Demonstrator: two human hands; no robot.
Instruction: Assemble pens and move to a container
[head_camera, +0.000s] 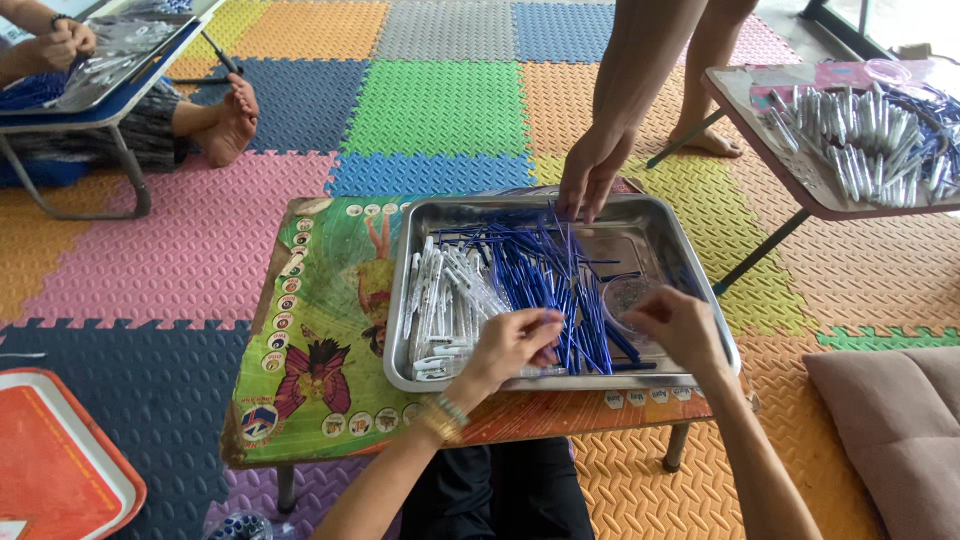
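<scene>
A steel tray (640, 225) sits on a low table with a colourful printed top (320, 300). Inside it lie a heap of white pen barrels (440, 300) on the left and a pile of thin blue refills (545, 275) in the middle. My left hand (515, 340) rests over the near edge of the tray, its fingers pinched on the blue refills. Over the tray's right side my right hand (680, 325) is curled above a small clear round dish (625, 295); whether it holds anything is hidden. Another person's hand (590, 175) reaches into the tray's far edge.
A standing person's legs (700, 70) are behind the table. A second low table (770, 140) with several white and blue pens stands at the right. A seated person works at a tray table (90, 100) at the far left. An orange tray (55, 460) and brown cushion (890, 430) flank me.
</scene>
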